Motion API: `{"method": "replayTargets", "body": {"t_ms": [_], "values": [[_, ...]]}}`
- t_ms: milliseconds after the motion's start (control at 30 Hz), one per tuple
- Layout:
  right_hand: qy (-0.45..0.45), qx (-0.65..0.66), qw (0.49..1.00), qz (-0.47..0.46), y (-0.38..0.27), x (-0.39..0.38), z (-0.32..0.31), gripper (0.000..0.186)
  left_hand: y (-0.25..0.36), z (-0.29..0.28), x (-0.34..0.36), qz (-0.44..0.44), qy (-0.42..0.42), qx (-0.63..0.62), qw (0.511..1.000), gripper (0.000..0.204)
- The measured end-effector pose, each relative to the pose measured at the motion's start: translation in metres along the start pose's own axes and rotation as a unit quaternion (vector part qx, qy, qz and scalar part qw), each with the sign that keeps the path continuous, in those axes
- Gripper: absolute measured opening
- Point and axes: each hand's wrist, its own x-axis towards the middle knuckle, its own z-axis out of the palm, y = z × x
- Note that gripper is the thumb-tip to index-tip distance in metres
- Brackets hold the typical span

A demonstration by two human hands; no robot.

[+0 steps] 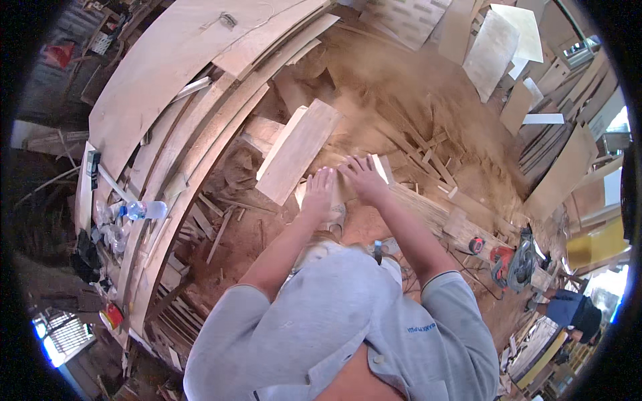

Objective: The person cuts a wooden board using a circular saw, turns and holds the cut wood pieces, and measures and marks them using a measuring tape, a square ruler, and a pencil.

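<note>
My left hand (319, 191) and my right hand (363, 179) lie close together on a pale piece of wooden board (343, 192) in front of my feet. Fingers on both hands are stretched out and flat, pointing away from me. The piece is mostly covered by my hands, with light edges showing beside each one. Just beyond my left hand, a wider rectangular board (301, 152) rests at a slant on top of another pale board. My hands do not visibly grip around either piece.
At left stands a long stack of plywood sheets (164, 63) bearing a water bottle (146, 210). A thick timber (428, 214) runs right, near a tape measure (476, 245) and a red-and-grey power tool (518, 262). Sawdust and offcuts cover the ground. Another person (568, 311) is at lower right.
</note>
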Motion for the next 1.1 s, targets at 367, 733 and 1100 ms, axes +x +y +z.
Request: {"method": "replayTargets", "body": {"t_ms": [367, 733, 1100], "values": [[-0.039, -0.033, 0.998, 0.032, 0.027, -0.013, 0.014, 0.071, 0.015, -0.015, 0.030, -0.011, -0.048, 0.077, 0.996, 0.102], [-0.135, 0.052, 0.976, 0.164, 0.044, -0.106, 0.017, 0.125, 0.038, 0.015, 0.017, 0.030, 0.100, -0.127, 0.986, 0.116], [0.120, 0.346, 0.735, 0.571, 0.055, -0.201, 0.066, 0.041, 0.007, 0.046, 0.000, -0.227, 0.136, -0.419, 0.868, 0.042]]}}
